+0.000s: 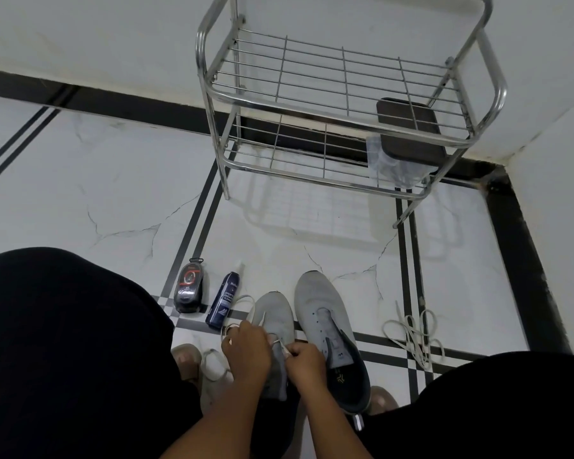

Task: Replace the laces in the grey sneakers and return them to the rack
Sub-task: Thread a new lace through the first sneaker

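Two grey sneakers stand side by side on the floor between my knees. The left sneaker (274,314) has a white lace (242,301) running through it, with loops trailing off to its left. My left hand (246,351) and my right hand (307,361) both pinch that lace over the shoe's eyelets. The right sneaker (328,329) has bare eyelets and no lace. A loose white lace (413,336) lies in a heap on the floor to the right. The steel wire rack (338,94) stands against the far wall.
A black shoe-polish bottle (189,291) and a blue sneaker-cleaner spray can (223,299) lie left of the sneakers. A dark flat box (410,130) over a clear plastic bag (390,167) sits on the rack's lower right. My dark-clothed knees flank the shoes.
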Demonstrator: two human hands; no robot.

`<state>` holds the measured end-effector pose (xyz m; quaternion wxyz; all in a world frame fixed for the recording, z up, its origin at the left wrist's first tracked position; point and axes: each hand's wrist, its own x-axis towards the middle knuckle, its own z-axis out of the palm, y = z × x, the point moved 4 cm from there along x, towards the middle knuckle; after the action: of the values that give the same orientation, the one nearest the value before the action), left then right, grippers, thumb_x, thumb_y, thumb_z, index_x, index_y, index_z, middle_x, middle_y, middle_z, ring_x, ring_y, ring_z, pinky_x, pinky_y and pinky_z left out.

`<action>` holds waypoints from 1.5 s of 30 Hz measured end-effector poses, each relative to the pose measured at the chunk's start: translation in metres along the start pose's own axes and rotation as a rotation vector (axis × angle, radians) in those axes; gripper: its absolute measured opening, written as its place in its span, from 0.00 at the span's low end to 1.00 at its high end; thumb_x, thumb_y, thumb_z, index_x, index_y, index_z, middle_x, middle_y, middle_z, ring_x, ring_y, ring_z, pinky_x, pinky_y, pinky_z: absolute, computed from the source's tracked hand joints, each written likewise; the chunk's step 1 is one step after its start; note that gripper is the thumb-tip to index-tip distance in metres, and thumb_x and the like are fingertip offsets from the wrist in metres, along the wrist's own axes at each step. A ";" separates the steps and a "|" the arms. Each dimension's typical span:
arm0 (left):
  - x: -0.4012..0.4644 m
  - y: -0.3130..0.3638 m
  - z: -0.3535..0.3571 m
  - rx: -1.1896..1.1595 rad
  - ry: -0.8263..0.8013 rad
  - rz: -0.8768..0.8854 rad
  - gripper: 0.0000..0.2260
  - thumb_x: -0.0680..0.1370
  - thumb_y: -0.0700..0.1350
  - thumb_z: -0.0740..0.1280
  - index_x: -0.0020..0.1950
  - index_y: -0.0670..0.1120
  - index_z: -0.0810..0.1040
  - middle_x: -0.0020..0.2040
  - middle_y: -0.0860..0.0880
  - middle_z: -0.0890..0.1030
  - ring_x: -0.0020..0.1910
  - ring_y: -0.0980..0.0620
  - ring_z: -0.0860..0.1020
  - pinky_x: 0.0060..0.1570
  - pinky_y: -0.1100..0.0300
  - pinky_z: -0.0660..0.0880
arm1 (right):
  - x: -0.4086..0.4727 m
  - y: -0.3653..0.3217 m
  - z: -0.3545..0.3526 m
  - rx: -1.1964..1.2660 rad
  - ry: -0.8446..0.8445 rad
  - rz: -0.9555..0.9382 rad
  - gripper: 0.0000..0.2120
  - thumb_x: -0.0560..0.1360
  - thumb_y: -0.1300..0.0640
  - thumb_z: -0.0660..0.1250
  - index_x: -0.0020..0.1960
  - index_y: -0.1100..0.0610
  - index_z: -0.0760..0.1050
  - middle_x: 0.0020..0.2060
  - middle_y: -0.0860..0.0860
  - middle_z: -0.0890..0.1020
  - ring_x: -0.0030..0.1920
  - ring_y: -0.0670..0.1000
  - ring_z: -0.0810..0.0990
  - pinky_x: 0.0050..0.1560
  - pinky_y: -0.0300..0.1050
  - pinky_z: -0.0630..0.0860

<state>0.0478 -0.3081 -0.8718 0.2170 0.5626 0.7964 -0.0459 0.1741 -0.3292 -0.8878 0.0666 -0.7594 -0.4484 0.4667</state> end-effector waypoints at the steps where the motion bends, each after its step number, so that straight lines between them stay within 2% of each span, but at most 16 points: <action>1: 0.000 0.000 0.001 0.005 -0.001 0.000 0.11 0.78 0.52 0.61 0.56 0.54 0.81 0.57 0.51 0.75 0.61 0.49 0.71 0.59 0.55 0.67 | 0.001 0.001 0.000 -0.004 0.002 0.000 0.16 0.74 0.46 0.66 0.32 0.53 0.75 0.40 0.55 0.84 0.44 0.55 0.82 0.41 0.43 0.75; 4: -0.001 -0.001 0.003 -0.011 -0.018 -0.007 0.12 0.78 0.54 0.61 0.55 0.55 0.81 0.57 0.51 0.76 0.61 0.49 0.71 0.59 0.55 0.68 | 0.003 0.003 0.002 -0.009 0.006 0.009 0.18 0.75 0.49 0.66 0.27 0.51 0.69 0.38 0.53 0.82 0.42 0.53 0.80 0.40 0.41 0.72; 7: -0.001 -0.001 0.005 -0.064 -0.033 -0.030 0.11 0.77 0.54 0.63 0.53 0.55 0.82 0.56 0.51 0.76 0.60 0.49 0.71 0.57 0.56 0.69 | 0.005 0.003 0.003 -0.040 -0.005 0.014 0.16 0.74 0.51 0.66 0.29 0.51 0.72 0.38 0.52 0.82 0.42 0.52 0.80 0.39 0.40 0.71; 13: -0.003 0.006 0.013 -0.111 0.002 0.037 0.09 0.77 0.51 0.62 0.52 0.56 0.81 0.57 0.54 0.75 0.59 0.50 0.70 0.60 0.57 0.66 | 0.002 0.000 -0.001 -0.078 0.008 -0.004 0.22 0.75 0.56 0.65 0.24 0.52 0.64 0.26 0.46 0.70 0.33 0.47 0.72 0.32 0.41 0.64; 16: -0.007 0.010 0.016 -0.099 0.027 0.086 0.09 0.77 0.50 0.61 0.51 0.54 0.80 0.55 0.53 0.75 0.58 0.51 0.71 0.60 0.56 0.65 | -0.001 0.000 -0.003 -0.079 0.011 0.005 0.21 0.75 0.56 0.65 0.25 0.53 0.64 0.24 0.47 0.69 0.32 0.47 0.71 0.31 0.42 0.63; 19: -0.007 0.013 0.015 -0.081 0.079 0.161 0.03 0.70 0.49 0.72 0.41 0.51 0.81 0.44 0.51 0.77 0.46 0.48 0.76 0.51 0.52 0.72 | -0.004 -0.002 -0.005 -0.096 -0.006 -0.010 0.20 0.75 0.59 0.64 0.26 0.53 0.65 0.25 0.45 0.71 0.35 0.47 0.74 0.33 0.40 0.64; 22: -0.007 0.011 0.019 -0.056 0.082 0.172 0.07 0.65 0.48 0.76 0.35 0.53 0.79 0.38 0.52 0.77 0.40 0.49 0.76 0.43 0.52 0.73 | -0.006 -0.002 -0.005 -0.080 -0.013 -0.015 0.19 0.76 0.58 0.64 0.26 0.53 0.67 0.26 0.45 0.73 0.36 0.48 0.76 0.35 0.39 0.67; 25: -0.007 0.015 0.017 -0.059 0.044 0.208 0.01 0.73 0.48 0.68 0.42 0.53 0.79 0.43 0.53 0.78 0.46 0.50 0.76 0.48 0.54 0.68 | -0.008 -0.001 -0.003 -0.041 -0.009 -0.015 0.13 0.76 0.58 0.63 0.33 0.55 0.77 0.35 0.50 0.82 0.40 0.50 0.80 0.38 0.41 0.73; 27: -0.006 0.016 0.015 -0.093 0.052 0.216 0.06 0.77 0.48 0.62 0.48 0.54 0.78 0.49 0.54 0.77 0.51 0.52 0.75 0.50 0.56 0.65 | -0.009 -0.002 -0.003 -0.032 -0.002 -0.022 0.10 0.75 0.58 0.63 0.38 0.55 0.80 0.39 0.51 0.84 0.43 0.51 0.81 0.42 0.42 0.75; 30: -0.002 0.016 0.018 -0.162 0.005 0.203 0.06 0.78 0.47 0.62 0.49 0.52 0.78 0.50 0.52 0.77 0.51 0.51 0.75 0.47 0.57 0.69 | -0.009 -0.004 -0.005 -0.021 -0.011 -0.027 0.10 0.76 0.59 0.62 0.44 0.56 0.82 0.42 0.51 0.84 0.45 0.51 0.81 0.45 0.41 0.75; 34: -0.005 0.015 0.022 -0.236 -0.011 0.145 0.06 0.77 0.43 0.63 0.49 0.50 0.79 0.50 0.49 0.76 0.50 0.48 0.75 0.47 0.55 0.72 | -0.008 -0.007 -0.015 0.052 0.068 0.007 0.13 0.78 0.61 0.60 0.36 0.53 0.74 0.36 0.50 0.78 0.41 0.51 0.76 0.43 0.44 0.74; 36: -0.008 0.013 0.022 -0.312 0.003 0.072 0.03 0.77 0.43 0.63 0.48 0.49 0.76 0.48 0.50 0.74 0.45 0.50 0.75 0.44 0.55 0.73 | -0.005 -0.011 -0.021 0.096 0.152 0.011 0.10 0.78 0.62 0.58 0.48 0.55 0.79 0.45 0.51 0.81 0.48 0.52 0.78 0.47 0.43 0.73; 38: -0.005 0.012 0.017 -0.370 0.016 0.003 0.03 0.77 0.44 0.62 0.45 0.48 0.75 0.46 0.51 0.74 0.39 0.53 0.74 0.42 0.54 0.73 | 0.001 -0.018 -0.022 0.031 0.156 -0.040 0.14 0.78 0.62 0.58 0.58 0.55 0.79 0.54 0.52 0.82 0.54 0.53 0.79 0.54 0.42 0.74; 39: -0.003 0.010 0.016 -0.373 0.016 -0.019 0.04 0.76 0.44 0.62 0.44 0.47 0.76 0.46 0.50 0.75 0.39 0.53 0.73 0.42 0.53 0.73 | 0.003 -0.021 -0.021 -0.017 0.146 -0.067 0.14 0.77 0.62 0.58 0.57 0.55 0.80 0.54 0.52 0.82 0.55 0.53 0.79 0.54 0.42 0.74; 42: 0.000 0.017 0.010 -0.258 0.015 0.092 0.06 0.74 0.42 0.65 0.44 0.50 0.80 0.48 0.49 0.76 0.46 0.50 0.75 0.44 0.55 0.72 | 0.006 -0.022 -0.019 -0.085 0.144 -0.085 0.11 0.75 0.62 0.59 0.49 0.55 0.81 0.48 0.51 0.82 0.48 0.52 0.80 0.49 0.43 0.75; 45: -0.003 0.019 0.009 -0.196 -0.012 0.145 0.07 0.75 0.44 0.64 0.47 0.53 0.80 0.52 0.51 0.76 0.51 0.51 0.73 0.48 0.58 0.69 | 0.009 -0.018 -0.019 -0.142 0.187 -0.045 0.07 0.74 0.58 0.62 0.44 0.55 0.79 0.44 0.50 0.82 0.45 0.51 0.79 0.48 0.44 0.76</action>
<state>0.0689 -0.3061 -0.8755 0.2784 0.5944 0.7531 0.0449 0.1796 -0.3058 -0.8739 0.0645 -0.7922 -0.4892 0.3592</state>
